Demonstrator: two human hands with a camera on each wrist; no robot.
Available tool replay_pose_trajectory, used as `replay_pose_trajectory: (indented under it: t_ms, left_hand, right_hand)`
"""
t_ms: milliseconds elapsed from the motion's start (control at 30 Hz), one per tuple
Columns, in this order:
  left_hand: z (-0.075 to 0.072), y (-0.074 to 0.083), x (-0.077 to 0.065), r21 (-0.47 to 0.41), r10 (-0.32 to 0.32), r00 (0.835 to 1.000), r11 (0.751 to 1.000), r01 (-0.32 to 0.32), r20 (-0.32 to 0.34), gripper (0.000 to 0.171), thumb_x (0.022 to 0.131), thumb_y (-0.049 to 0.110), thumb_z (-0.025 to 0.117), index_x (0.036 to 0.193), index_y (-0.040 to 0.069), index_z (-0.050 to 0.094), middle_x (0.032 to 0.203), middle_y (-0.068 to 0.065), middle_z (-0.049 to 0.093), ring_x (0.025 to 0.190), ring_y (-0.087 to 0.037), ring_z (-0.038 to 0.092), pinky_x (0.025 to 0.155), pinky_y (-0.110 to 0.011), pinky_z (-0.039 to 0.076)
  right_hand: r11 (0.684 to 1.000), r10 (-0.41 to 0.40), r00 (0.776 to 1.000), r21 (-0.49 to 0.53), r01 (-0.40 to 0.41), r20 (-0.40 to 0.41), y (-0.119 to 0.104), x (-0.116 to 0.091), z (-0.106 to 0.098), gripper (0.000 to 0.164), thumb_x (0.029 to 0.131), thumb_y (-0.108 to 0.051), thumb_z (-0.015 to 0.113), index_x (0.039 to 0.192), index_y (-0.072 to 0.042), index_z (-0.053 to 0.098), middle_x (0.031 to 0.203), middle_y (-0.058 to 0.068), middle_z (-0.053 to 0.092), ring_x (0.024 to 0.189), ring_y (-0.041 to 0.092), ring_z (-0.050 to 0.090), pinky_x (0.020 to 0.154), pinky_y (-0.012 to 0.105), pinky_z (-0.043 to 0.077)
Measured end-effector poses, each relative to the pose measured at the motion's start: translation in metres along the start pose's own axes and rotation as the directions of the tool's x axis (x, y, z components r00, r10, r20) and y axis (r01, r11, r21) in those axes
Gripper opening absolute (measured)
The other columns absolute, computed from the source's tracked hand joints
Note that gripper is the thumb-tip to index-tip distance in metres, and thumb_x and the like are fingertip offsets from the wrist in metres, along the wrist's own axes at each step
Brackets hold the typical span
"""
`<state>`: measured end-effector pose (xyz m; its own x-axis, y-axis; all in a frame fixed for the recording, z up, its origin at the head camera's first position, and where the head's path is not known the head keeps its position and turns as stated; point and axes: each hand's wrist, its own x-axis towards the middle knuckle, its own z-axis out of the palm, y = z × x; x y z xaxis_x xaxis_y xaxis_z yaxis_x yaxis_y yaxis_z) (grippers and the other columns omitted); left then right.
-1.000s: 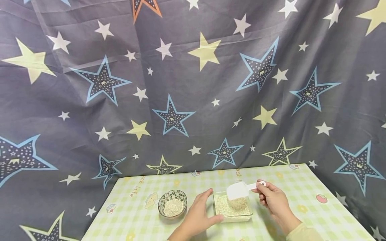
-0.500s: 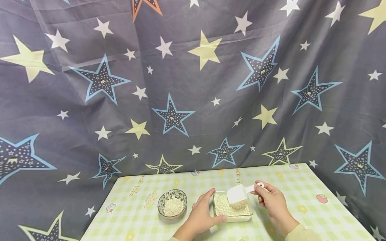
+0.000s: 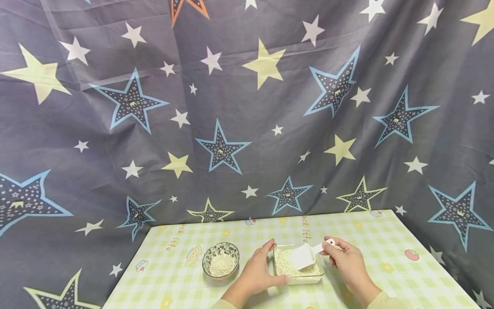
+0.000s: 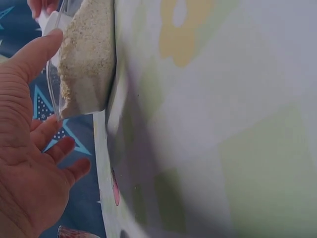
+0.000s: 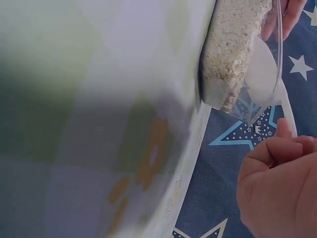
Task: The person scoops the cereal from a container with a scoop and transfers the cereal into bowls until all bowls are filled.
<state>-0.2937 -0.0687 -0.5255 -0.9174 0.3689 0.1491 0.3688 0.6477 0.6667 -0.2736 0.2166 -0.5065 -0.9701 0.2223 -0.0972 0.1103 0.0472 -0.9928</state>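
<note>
A clear rectangular container (image 3: 305,281) holds pale flakes that look like oats (image 5: 230,44). My left hand (image 3: 255,274) rests at its left end, fingers fairly straight. In the left wrist view the thumb (image 4: 47,49) lies on the near rim and a fingertip touches the corner. My right hand (image 3: 350,262) pinches the handle of a white scoop (image 3: 302,256) between thumb and fingers. The scoop's head is tilted down into the flakes at the container's right side, its back facing up. Its front edge is hidden among the flakes.
Left of my left hand stands a patterned bowl (image 3: 228,248) with more pale flakes in it. A green-and-white checked cloth (image 3: 390,240) covers the table. Behind the table's far edge hangs a dark curtain (image 3: 266,163) printed with stars.
The scoop has come down from just above the container into the flakes, its head tipping lower. My right hand has shifted slightly down with it. The left hand stays at the container.
</note>
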Motion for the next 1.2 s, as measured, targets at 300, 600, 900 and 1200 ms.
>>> replay_pose_trajectory:
  t_ms: [300, 600, 900, 1200]
  left_hand:
    - [-0.002, 0.003, -0.001, 0.010, 0.006, 1.000, 1.000, -0.006, -0.004, 0.124, 0.070, 0.057, 0.096, 0.167, 0.012, 0.034, 0.162, 0.002, 0.056, 0.146, -0.034, 0.054, 0.121, -0.057, 0.046]
    - [-0.003, 0.004, -0.003, -0.004, -0.005, 1.000, 1.000, 0.005, 0.010, 0.121, 0.071, 0.055, 0.096, 0.167, 0.013, 0.034, 0.162, 0.002, 0.056, 0.145, -0.035, 0.055, 0.120, -0.058, 0.047]
    - [-0.003, 0.004, -0.002, 0.004, -0.011, 1.000, 1.000, 0.011, 0.008, 0.119, 0.072, 0.056, 0.094, 0.167, 0.015, 0.036, 0.159, -0.003, 0.058, 0.139, -0.036, 0.059, 0.117, -0.057, 0.050]
    - [-0.004, 0.002, -0.001, 0.011, -0.021, 0.999, 1.000, 0.021, 0.030, 0.120, 0.073, 0.060, 0.093, 0.168, 0.016, 0.034, 0.162, 0.003, 0.056, 0.143, -0.033, 0.056, 0.118, -0.057, 0.049]
  right_hand:
    - [1.000, 0.025, 1.000, 0.005, -0.026, 0.006, 0.007, -0.006, 0.001, 0.043, 0.103, -0.023, 0.073, 0.139, 0.001, 0.066, 0.080, -0.005, 0.080, 0.060, 0.006, 0.052, 0.058, 0.021, 0.048]
    - [0.994, 0.070, 0.997, 0.080, -0.068, -0.015, 0.008, -0.018, 0.015, 0.040, 0.103, -0.019, 0.072, 0.137, 0.003, 0.066, 0.078, -0.002, 0.081, 0.058, 0.002, 0.052, 0.052, 0.016, 0.042]
    - [0.996, 0.071, 0.997, 0.050, -0.070, -0.014, 0.011, -0.024, 0.026, 0.042, 0.103, -0.022, 0.073, 0.137, 0.001, 0.067, 0.080, -0.003, 0.081, 0.054, 0.000, 0.049, 0.050, 0.015, 0.039]
    - [0.987, 0.123, 0.992, 0.102, -0.121, -0.013, 0.010, -0.019, 0.016, 0.028, 0.104, -0.023, 0.071, 0.122, -0.001, 0.072, 0.078, -0.006, 0.080, 0.056, 0.002, 0.049, 0.050, 0.017, 0.037]
